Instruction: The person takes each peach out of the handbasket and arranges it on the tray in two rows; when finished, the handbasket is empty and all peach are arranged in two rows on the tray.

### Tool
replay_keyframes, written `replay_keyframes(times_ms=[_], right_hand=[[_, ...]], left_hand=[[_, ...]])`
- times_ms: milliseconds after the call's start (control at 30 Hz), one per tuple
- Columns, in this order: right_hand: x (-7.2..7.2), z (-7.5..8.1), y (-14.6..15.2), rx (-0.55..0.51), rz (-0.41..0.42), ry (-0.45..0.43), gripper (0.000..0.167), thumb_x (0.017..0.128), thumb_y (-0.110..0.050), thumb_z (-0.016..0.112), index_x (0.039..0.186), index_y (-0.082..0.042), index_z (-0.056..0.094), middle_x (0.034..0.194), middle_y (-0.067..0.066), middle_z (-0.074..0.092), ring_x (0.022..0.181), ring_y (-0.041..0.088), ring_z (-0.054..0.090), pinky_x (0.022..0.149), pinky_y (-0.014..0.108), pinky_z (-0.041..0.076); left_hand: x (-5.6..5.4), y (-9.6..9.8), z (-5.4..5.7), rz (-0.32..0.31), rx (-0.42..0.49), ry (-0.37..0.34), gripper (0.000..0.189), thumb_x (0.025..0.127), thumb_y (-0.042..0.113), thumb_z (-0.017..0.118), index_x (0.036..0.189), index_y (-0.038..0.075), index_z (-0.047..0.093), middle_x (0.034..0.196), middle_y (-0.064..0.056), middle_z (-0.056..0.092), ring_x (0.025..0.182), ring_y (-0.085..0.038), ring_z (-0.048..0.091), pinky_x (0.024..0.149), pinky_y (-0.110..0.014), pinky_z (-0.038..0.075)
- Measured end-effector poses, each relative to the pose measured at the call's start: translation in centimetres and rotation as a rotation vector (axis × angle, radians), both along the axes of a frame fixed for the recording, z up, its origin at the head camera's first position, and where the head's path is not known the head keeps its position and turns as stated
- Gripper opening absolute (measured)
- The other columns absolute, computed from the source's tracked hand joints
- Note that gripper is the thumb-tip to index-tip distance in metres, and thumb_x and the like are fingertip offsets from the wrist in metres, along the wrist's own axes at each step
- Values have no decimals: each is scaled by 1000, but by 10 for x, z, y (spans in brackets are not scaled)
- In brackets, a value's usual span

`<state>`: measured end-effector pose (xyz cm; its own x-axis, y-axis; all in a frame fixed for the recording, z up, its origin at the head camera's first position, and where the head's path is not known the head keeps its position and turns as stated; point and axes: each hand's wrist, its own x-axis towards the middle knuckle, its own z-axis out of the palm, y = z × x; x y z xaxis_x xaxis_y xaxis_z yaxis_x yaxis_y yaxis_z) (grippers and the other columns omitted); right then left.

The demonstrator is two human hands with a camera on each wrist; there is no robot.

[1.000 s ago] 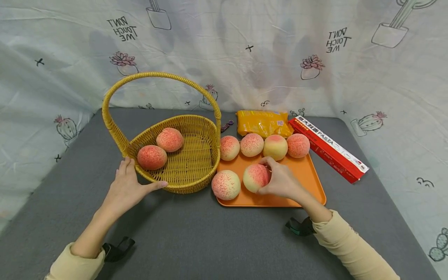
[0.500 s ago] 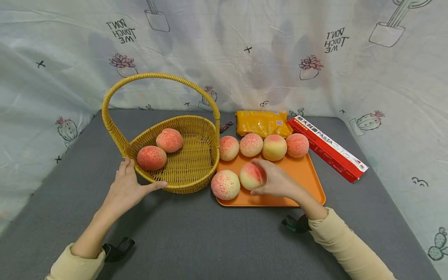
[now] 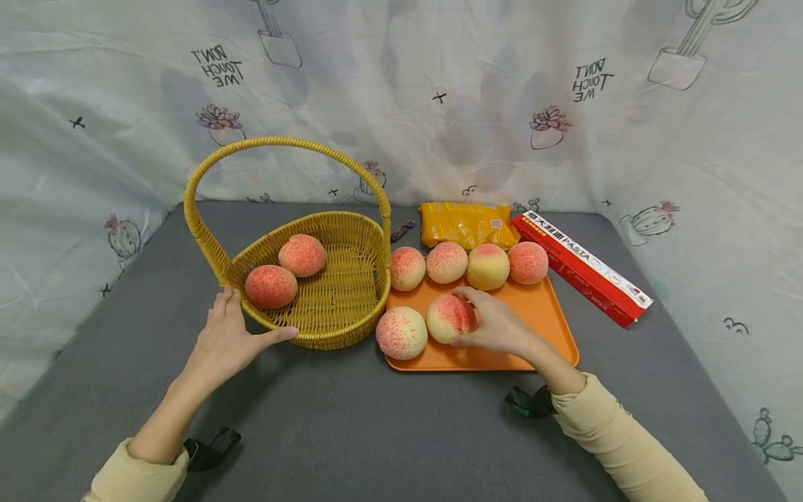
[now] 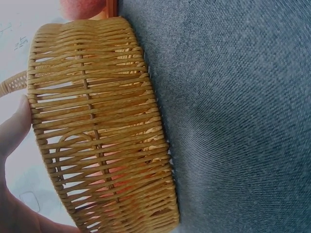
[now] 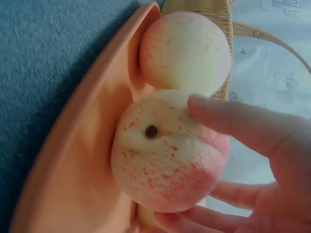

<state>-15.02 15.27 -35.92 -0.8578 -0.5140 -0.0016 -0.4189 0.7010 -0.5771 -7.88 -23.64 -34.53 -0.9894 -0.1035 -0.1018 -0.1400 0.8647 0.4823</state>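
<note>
My right hand (image 3: 498, 324) holds a pink and cream peach (image 3: 448, 318) with its thumb on one side and fingers round the other. This peach sits low over the orange tray (image 3: 552, 328), and the right wrist view shows a small dark hole in it. Close beside it is a paler speckled peach (image 3: 401, 333) at the tray's front left corner. My left hand (image 3: 227, 338) rests at the front left rim of the yellow wicker basket (image 3: 341, 340), thumb and fingers spread wide along it. Inside the basket lie two redder peaches, one in front (image 3: 271, 286) and one behind (image 3: 302, 256).
Several peaches (image 3: 488, 267) form a row along the tray's back edge. Behind them lie an orange packet (image 3: 465, 224) and a small dark wrapped item (image 3: 402, 231). A red pasta box (image 3: 583, 270) slants at the right. The basket's tall handle (image 3: 285, 141) arches upward.
My right hand has shifted slightly left with the peach, closer to the speckled one. The left hand has stayed at the basket rim. The whole head view has shifted a little.
</note>
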Motion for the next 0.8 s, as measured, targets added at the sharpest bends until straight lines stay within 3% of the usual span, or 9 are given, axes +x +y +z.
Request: replay_keyframes(times_ms=[167,300,467,633,800], right_hand=[[-7,14,0,-16,25,-8,87,74,-22,85,141,11,40,140,27,46,129,42,44,107,56,33],[-10,40,-10,-62,16,-13,82,79,-24,82,144,5,41,144,23,45,133,40,40,108,56,32],[-10,70,-46,-126,123,3,74,81,-26,81,143,-4,48,143,13,49,134,31,41,107,52,35],[-17,92,-98,-15,238,9,78,83,-32,78,148,-10,42,149,8,44,136,25,40,108,45,36],[-38,101,-152,93,307,-29,83,86,-33,76,152,-10,32,153,7,37,139,23,37,110,39,34]], left_hand=[[0,-1,-1,4,5,-9,126,79,63,69,145,-21,2,148,-45,2,133,-63,8,97,-74,25],[0,-1,-1,6,1,-12,127,79,63,69,145,-21,1,148,-45,2,133,-63,10,95,-74,27],[2,-2,1,11,-2,-14,128,79,64,69,145,-21,1,149,-44,2,133,-64,9,97,-74,25],[2,0,3,7,-12,-10,129,77,65,70,145,-22,2,148,-45,4,132,-65,9,98,-73,24],[1,2,6,-4,-19,-19,130,77,65,70,143,-24,3,148,-45,4,130,-67,8,100,-73,22]])
